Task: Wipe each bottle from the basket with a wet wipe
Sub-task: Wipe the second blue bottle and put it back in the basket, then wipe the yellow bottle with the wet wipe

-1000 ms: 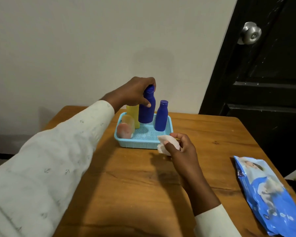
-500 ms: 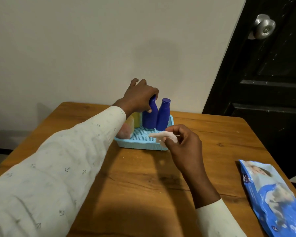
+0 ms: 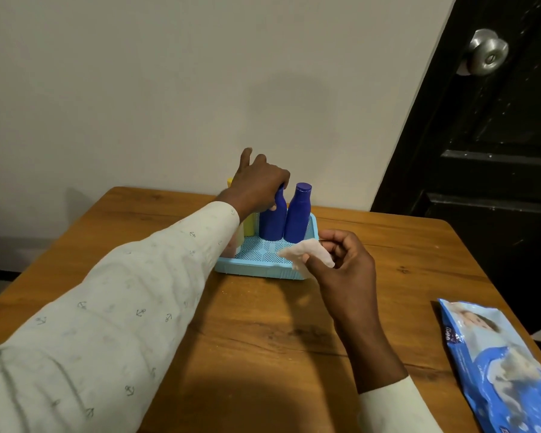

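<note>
Basket [image 3: 256, 270] sits mid-table [image 3: 263, 354], near the wall. Left hand [image 3: 256, 185] reaches over basket's back, thumb & fingers curled round neck of left blue bottle [image 3: 272, 223], standing upright in basket. 2nd blue bottle [image 3: 299, 214] touches it on the right; yellow bottle [image 3: 249, 225] to its left, mostly hidden. Right hand [image 3: 347, 267] at basket's front-right corner pinches a wipe [image 3: 306, 253]. Wipes pack [image 3: 500, 367] well right of basket.

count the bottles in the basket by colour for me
Dark blue bottles: 2, one gripped at the neck by the left hand, one standing free beside it.
Yellow bottle: 1.
Pale bottle, mostly hidden behind the sleeve: 1.
Total in the basket: 4.
</note>
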